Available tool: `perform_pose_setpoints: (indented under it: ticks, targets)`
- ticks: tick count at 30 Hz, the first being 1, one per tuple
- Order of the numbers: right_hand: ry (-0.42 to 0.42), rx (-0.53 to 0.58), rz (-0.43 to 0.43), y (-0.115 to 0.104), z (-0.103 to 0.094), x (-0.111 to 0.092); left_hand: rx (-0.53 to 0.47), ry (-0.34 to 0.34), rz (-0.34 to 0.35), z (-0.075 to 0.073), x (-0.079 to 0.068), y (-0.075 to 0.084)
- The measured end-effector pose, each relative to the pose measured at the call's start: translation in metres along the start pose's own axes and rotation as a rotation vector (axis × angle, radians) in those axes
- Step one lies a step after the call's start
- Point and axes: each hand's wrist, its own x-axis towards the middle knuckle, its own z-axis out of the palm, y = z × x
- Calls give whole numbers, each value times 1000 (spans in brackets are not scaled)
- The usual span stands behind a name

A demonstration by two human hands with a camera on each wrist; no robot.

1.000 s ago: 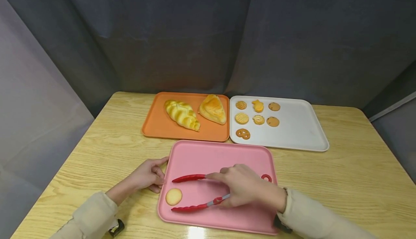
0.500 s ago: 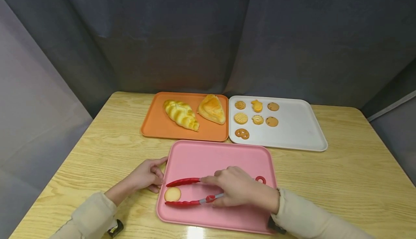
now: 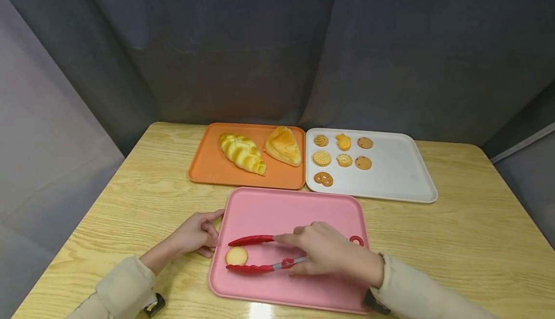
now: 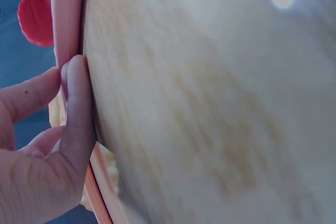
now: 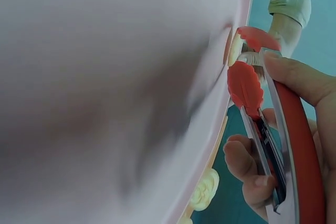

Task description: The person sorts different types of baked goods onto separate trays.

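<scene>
My right hand (image 3: 321, 249) grips a pair of red-and-grey tongs (image 3: 250, 269) over the pink tray (image 3: 295, 208). A round plain cookie (image 3: 236, 256) sits between the tongs' two red scalloped tips, close to the tray's left side. The lower tip overlaps the cookie's near edge; a small gap shows below the upper tip. In the right wrist view my thumb lies along one arm of the tongs (image 5: 302, 150), with fingers on the other. My left hand (image 3: 197, 234) holds the tray's left rim, its fingers and thumb pinching the edge in the left wrist view.
Behind the pink tray is an orange tray (image 3: 204, 169) with a braided bread (image 3: 243, 152) and a triangular pastry (image 3: 283, 146). Beside it, a white tray (image 3: 399, 169) carries several cookies, including a pretzel-shaped one (image 3: 323, 179). A dark curtain (image 3: 277, 54) hangs behind the wooden table (image 3: 455, 227).
The tongs moved left until their tips flanked the cookie, then back a little right. Their tips are closer together than a second ago, and the cookie has shifted slightly right. My left hand stayed put.
</scene>
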Motion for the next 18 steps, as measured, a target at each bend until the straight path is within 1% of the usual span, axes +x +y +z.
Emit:
perform_pose_setpoints:
  ticks: [4, 10, 18]
  targets:
    - [19, 5, 26, 3, -3, -8, 2, -4, 3, 0, 0, -1]
    - [13, 18, 70, 9, -5, -18, -3, 0, -8, 0, -1, -1]
    - [40, 7, 101, 16, -5, -31, -9, -14, 10, 0, -1, 0]
